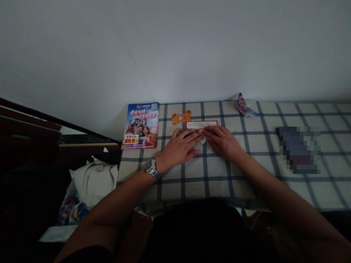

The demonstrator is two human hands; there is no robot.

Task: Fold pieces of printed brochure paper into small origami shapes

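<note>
A small folded paper (202,124) with a red border and printed text lies on the checked tablecloth, partly hidden under my fingers. A pale pointed corner of it shows between the hands. My left hand (181,148) rests over its left part, fingers stretched flat and thumb apart; a metal watch (153,168) is on that wrist. From the other side, my right hand (222,141) has its fingers together, their tips pressed on the paper close to the left fingertips. Its thumb is mostly hidden. Just behind the left hand is an orange bear figure (181,117).
Printed flyers (141,126) lie at the table's left edge. A folded piece of flyer (244,106) stands near the wall. A dark, pixelated flat object (298,149) lies at the right. Below the left edge is a whitish bag (95,180) beside dark wooden furniture (22,131).
</note>
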